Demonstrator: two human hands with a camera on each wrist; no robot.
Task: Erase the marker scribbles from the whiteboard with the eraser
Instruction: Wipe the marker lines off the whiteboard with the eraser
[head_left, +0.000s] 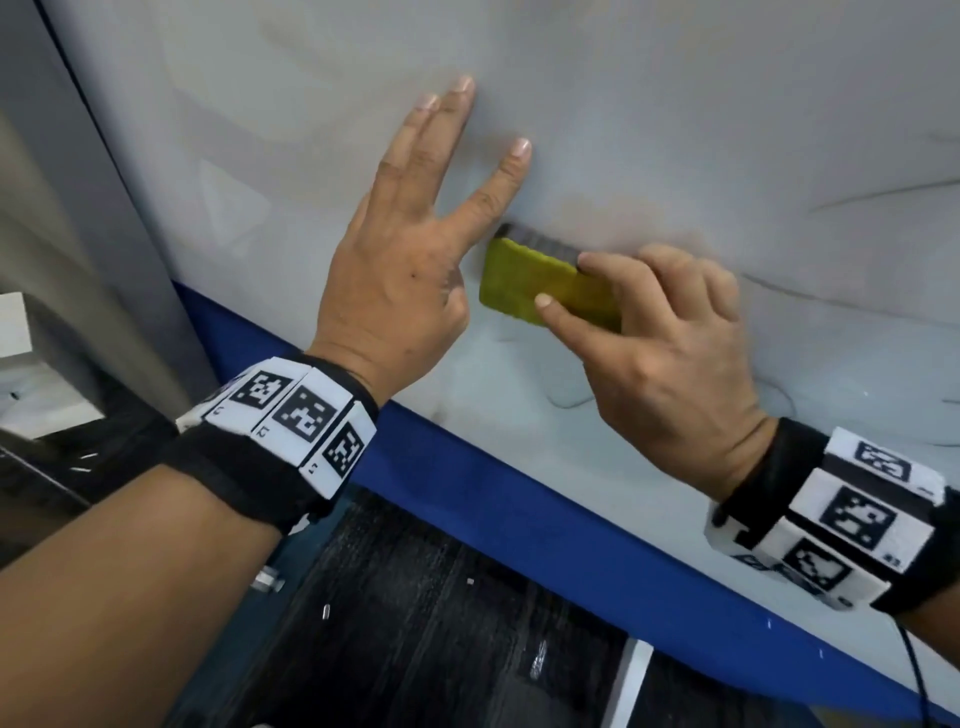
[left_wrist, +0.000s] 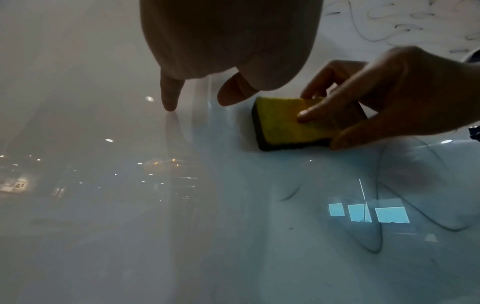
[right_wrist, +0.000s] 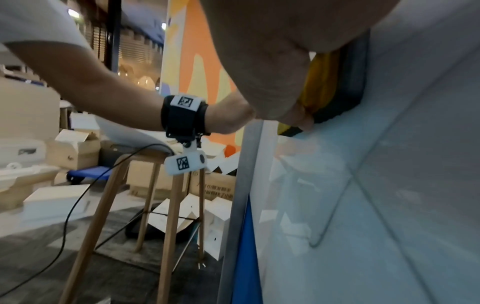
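A yellow eraser (head_left: 524, 280) with a dark felt underside lies flat against the whiteboard (head_left: 675, 104). My right hand (head_left: 670, 332) grips its right half, thumb and fingers curled over the edges; the left wrist view shows the eraser (left_wrist: 283, 123) and the right hand (left_wrist: 389, 98) the same way. My left hand (head_left: 415, 228) rests on the board just left of the eraser, fingers straight and spread, holding nothing. Thin marker scribbles (head_left: 872, 197) run right of the eraser and more scribbles (left_wrist: 415, 201) curl below it. In the right wrist view the eraser (right_wrist: 335, 82) peeks from behind the palm.
The board has a blue lower frame (head_left: 519, 509) and a grey left edge (right_wrist: 233, 205). A wooden stool (right_wrist: 155, 195), a black cable (right_wrist: 72, 205) and several cardboard boxes (right_wrist: 75, 152) stand on the floor to the left.
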